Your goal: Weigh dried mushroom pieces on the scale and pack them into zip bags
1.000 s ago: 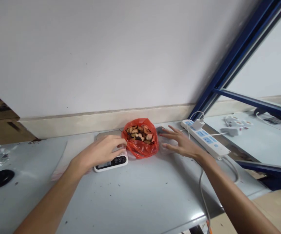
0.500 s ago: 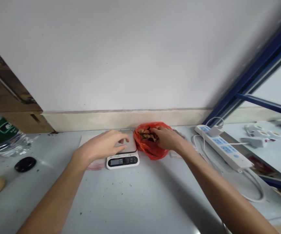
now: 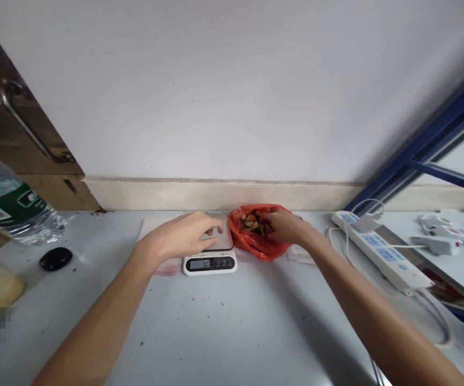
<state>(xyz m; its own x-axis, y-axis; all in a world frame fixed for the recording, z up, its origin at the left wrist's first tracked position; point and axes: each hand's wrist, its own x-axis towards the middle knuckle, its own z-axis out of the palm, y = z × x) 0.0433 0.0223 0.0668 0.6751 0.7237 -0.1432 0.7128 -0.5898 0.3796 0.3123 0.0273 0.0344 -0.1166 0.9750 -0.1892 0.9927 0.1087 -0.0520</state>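
A white digital scale [image 3: 211, 266] with a dark front panel stands near the wall; its display seems to read 0.0. Over its weighing plate hovers my left hand [image 3: 185, 233], open, thumb and curved fingers apart with nothing between them. To the right, touching or nearly touching the scale, sits an open red plastic bag [image 3: 262, 250] holding dried brown pieces [image 3: 252, 223]. My right hand [image 3: 288, 224] reaches into this bag from the right, its fingers bent closed among the pieces. The fingertips are hidden, so what they grip cannot be made out.
A white power strip [image 3: 384, 252] with cables lies to the right, near a blue metal frame [image 3: 392, 174]. On the left are a water bottle [image 3: 14, 206] and a black oval object [image 3: 56, 259]. Clear plastic bags [image 3: 168, 266] lie beside the scale. Dark crumbs dot the table [image 3: 199, 343].
The view has shifted slightly, so everything sits a little further right. My left hand stays over the scale, and my right hand stays in the red bag with its fingers slightly moved.
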